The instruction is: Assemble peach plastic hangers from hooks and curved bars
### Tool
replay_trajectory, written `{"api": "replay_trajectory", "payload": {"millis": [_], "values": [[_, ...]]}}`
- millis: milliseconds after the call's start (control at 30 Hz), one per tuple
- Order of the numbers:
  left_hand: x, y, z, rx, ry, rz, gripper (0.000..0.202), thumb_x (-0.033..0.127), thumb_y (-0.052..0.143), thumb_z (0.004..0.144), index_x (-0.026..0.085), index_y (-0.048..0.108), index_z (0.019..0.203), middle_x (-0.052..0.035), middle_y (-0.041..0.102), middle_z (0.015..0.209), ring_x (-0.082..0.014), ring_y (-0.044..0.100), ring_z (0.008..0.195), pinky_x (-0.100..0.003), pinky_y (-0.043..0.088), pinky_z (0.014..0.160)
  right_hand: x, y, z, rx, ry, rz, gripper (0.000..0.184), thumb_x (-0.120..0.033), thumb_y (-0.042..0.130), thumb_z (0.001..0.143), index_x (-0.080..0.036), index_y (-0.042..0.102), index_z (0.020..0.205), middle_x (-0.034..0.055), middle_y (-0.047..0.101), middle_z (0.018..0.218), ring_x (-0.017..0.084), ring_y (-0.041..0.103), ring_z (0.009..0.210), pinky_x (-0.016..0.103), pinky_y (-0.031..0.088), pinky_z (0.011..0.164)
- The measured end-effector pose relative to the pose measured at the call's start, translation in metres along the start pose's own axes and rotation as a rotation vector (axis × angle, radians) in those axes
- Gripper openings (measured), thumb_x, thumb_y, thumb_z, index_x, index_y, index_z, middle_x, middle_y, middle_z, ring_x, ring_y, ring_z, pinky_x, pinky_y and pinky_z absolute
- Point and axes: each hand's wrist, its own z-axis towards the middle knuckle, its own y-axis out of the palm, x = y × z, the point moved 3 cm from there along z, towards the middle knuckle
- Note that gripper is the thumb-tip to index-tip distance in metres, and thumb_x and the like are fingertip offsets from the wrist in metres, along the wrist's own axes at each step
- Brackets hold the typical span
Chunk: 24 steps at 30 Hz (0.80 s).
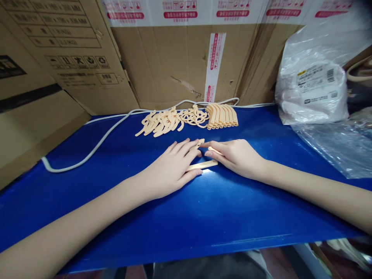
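Strip: pale, frame centre, its near end under the left hand, its free end aimed toward the right hand. Left hand palm down, fingers loosely fanned; the strip runs out between thumb and forefinger, presumably to steady it. Palm hidden; cannot tell how firmly it grips. A small scrap shows at the left fingertips, the right forefinger reaching to it. Right hand narrowed, thumb and forefinger about a pale rod.

Just above, upper centre: curved pieces in a loose heap, then rings, then a stack lying side by side, ends aligned; likely grouped by shape.

Around: white cable loops at left and passes behind the pieces. Boxes wall off the blue table at the back, limiting reach. Bag and plastic sheet crowd the right edge; near centre unobstructed.
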Motion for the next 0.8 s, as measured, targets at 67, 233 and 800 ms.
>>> {"api": "replay_trajectory", "payload": {"millis": [67, 233, 800], "values": [[0.003, -0.0004, -0.0003, -0.003, 0.02, 0.046, 0.039, 0.039, 0.034, 0.1, 0.015, 0.054, 0.123, -0.0154, 0.043, 0.148, -0.0317, 0.032, 0.141, -0.052, 0.03, 0.113, -0.0016, -0.0001, -0.0001, -0.006, 0.02, -0.009, 0.04, -0.045, 0.034, 0.101, -0.021, 0.051, 0.128, 0.0064, 0.075, 0.092, 0.022, 0.07, 0.074, 0.028, 0.043, 0.061], [0.0075, 0.0018, -0.0024, -0.005, -0.005, 0.138, 0.039, 0.032, 0.032, 0.101, 0.01, 0.049, 0.129, -0.0165, 0.038, 0.151, -0.0367, 0.032, 0.14, -0.056, 0.031, 0.111, -0.0037, 0.001, 0.0008, -0.006, 0.05, 0.025, 0.043, -0.049, 0.033, 0.099, -0.016, 0.045, 0.123, 0.0044, 0.071, 0.08, 0.021, 0.066, 0.066, 0.027, 0.04, 0.058], [0.0017, 0.0001, -0.0015, 0.108, -0.065, -0.103, 0.031, 0.031, 0.028, 0.103, 0.014, 0.045, 0.123, -0.0148, 0.041, 0.148, -0.0269, 0.035, 0.139, -0.054, 0.033, 0.113, -0.0034, 0.001, -0.0003, -0.024, -0.024, 0.125, 0.038, -0.054, 0.028, 0.1, -0.02, 0.045, 0.102, 0.0, 0.06, 0.068, 0.017, 0.057, 0.055, 0.024, 0.032, 0.053]]}}
